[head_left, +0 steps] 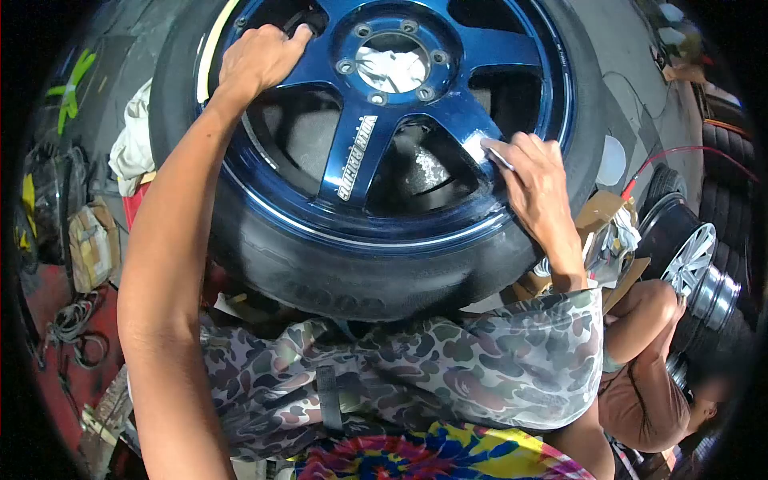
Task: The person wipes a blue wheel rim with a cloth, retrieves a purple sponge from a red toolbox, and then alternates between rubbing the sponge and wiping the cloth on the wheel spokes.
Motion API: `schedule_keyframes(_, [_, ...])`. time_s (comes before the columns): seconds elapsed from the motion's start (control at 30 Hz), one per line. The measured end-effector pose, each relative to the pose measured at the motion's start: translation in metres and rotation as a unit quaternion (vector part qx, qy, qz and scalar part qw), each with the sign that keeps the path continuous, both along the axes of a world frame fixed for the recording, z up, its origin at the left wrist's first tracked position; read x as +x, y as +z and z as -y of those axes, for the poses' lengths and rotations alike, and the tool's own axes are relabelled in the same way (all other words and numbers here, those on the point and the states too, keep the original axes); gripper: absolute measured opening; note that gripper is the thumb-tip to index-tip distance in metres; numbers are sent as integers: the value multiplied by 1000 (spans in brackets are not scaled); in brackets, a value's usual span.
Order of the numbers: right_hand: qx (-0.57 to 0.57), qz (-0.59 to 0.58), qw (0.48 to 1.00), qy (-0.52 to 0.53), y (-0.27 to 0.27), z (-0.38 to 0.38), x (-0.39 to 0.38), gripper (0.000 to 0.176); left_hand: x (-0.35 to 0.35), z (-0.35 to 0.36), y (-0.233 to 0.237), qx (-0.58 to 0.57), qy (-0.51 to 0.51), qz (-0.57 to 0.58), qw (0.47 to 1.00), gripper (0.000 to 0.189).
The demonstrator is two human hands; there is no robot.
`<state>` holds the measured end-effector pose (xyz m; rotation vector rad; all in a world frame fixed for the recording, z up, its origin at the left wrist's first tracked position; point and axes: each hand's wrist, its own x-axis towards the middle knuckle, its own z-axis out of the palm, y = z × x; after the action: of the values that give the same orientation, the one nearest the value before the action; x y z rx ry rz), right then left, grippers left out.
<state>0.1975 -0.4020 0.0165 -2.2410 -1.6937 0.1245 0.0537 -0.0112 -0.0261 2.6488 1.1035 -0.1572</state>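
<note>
A blue multi-spoke wheel [364, 148] with a black tyre [336, 276] around it lies before me, over my lap. White lettering runs along its lower spoke. My left hand [264, 60] is closed on the upper-left spoke, its fingertips hidden in the opening beside it. In my right hand [534, 180], a small thin pale piece [500, 155], perhaps folded sandpaper, is pinched against the lower-right spoke. That spoke has a bright, whitish patch near the fingertips. Through the centre hole, crumpled white material [392, 70] shows.
At right, a seated person [648, 376] is close by, near a silver wheel [692, 260] and stacked tyres [724, 180]. An open cardboard box [600, 212] stands beside my right wrist, with a red hose [652, 160] above it. A white cloth [132, 144] and coiled cable [76, 332] lie left.
</note>
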Motion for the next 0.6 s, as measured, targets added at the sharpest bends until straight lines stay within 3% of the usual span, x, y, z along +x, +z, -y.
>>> schedule_keyframes(0.6, [-8, 2, 1000, 5, 4, 0, 1, 25, 1, 0, 0, -3, 18, -9, 1000, 71])
